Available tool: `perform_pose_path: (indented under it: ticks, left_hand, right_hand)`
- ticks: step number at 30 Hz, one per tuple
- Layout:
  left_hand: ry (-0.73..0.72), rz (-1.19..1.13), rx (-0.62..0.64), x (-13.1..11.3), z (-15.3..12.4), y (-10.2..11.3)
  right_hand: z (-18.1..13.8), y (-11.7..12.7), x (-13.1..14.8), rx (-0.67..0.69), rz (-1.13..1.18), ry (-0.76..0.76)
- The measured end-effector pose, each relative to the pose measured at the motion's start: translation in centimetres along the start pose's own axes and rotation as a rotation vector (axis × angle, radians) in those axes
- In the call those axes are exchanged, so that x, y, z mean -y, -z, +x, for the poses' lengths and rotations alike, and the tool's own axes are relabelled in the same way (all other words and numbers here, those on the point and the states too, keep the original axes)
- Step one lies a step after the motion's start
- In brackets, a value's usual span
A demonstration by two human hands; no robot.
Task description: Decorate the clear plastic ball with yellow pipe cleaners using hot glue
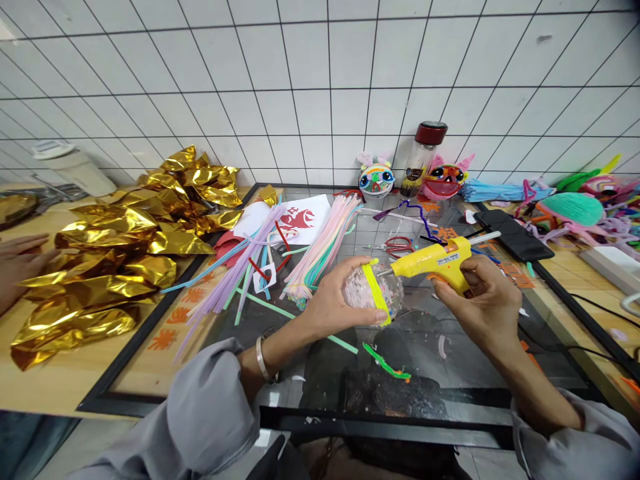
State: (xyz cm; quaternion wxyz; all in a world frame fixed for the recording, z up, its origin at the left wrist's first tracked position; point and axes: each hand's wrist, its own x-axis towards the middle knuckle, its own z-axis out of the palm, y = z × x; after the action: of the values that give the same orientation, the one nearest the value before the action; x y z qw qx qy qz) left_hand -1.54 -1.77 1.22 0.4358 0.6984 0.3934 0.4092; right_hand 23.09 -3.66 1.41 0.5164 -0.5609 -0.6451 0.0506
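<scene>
Clear ball (361,293) with yellow strip (379,293): mid-table, over the dark glass. Left to right: co-worker's hand (25,257) at left edge, beside gold foil (110,267); then purple stems (220,283), pastel stem bundle (325,247). Left hand (334,293) gripping ball, thumb on strip. Green piece (385,363) on glass, near side. Yellow glue gun (435,262) right of ball, nozzle pointing left at strip; can't tell if touching. Right hand (485,297) wrapped around its handle. Black phone (515,235) farther right, far side.
</scene>
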Motion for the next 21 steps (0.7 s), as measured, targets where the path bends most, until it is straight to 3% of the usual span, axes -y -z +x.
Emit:
perform_pose_path:
  ticks: [21]
  left_hand:
    - [-0.010,-0.004,0.003,0.07,-0.05,0.01]
  right_hand:
    - [0.10,0.28,0.38,-0.011,-0.030,0.090]
